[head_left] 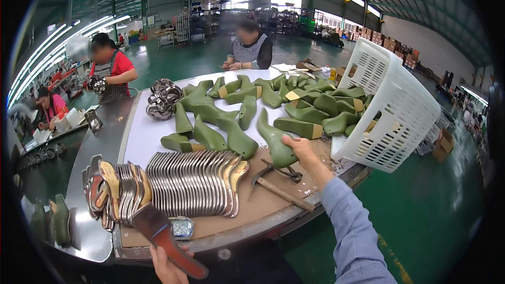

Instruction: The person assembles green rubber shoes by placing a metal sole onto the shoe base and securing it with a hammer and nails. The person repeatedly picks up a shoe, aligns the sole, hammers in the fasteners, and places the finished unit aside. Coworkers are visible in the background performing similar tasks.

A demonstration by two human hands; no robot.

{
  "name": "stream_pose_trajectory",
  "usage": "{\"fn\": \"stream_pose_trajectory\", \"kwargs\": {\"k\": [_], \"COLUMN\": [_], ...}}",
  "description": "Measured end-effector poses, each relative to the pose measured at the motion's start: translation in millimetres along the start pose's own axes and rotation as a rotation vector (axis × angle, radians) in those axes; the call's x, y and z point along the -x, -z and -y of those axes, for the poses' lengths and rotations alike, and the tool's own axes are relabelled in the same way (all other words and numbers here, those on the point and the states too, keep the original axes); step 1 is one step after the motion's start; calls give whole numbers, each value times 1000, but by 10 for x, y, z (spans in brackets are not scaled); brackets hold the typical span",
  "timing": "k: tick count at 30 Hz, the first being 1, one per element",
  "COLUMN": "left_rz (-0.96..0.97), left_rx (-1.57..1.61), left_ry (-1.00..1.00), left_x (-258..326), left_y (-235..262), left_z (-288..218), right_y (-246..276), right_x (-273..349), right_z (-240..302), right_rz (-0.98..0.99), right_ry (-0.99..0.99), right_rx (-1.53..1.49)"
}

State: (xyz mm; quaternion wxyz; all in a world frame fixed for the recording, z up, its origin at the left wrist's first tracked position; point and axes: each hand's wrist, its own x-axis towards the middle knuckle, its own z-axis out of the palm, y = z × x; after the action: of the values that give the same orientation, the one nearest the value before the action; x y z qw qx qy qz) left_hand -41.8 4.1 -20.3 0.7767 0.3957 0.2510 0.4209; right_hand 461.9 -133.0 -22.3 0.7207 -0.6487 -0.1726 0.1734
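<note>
My right hand (299,150) is closed round the heel end of a green shoe last (273,135), its toe pointing away from me. At the near edge of the table my left hand (167,267) grips a dark and reddish-brown insole (171,239), held tilted by its lower part. Just beyond it stands a long row of insoles on edge (192,181), with shiny silvery rims. Shorter stacks with tan faces (118,189) sit at its left. Many green shoe lasts (213,110) lie heaped across the far side of the table.
A tipped white plastic basket (392,110) rests at the right, lasts spilling from it. A hammer (284,194), scissors (289,173) and a small clear packet (182,227) lie near the front edge. Silvery pieces (163,99) are piled at back left. Co-workers (250,50) stand beyond.
</note>
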Motion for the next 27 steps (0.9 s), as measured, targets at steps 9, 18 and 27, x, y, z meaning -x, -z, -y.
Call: {"fn": "stream_pose_trajectory", "kwargs": {"k": [9,18,27], "left_rz": [188,190,-121], "left_rx": [439,181,415], "left_ry": [85,-152,-327], "left_x": [-383,0,-230], "left_y": [-695,-264,32], "left_z": [234,137,169], "right_y": [-1550,-1523,-1593], "right_x": [2679,3071,2677], "right_z": [311,-56,-255], "right_rz": [723,938,751], "right_ry": [617,-55,724], "right_rx": [274,82,588]}}
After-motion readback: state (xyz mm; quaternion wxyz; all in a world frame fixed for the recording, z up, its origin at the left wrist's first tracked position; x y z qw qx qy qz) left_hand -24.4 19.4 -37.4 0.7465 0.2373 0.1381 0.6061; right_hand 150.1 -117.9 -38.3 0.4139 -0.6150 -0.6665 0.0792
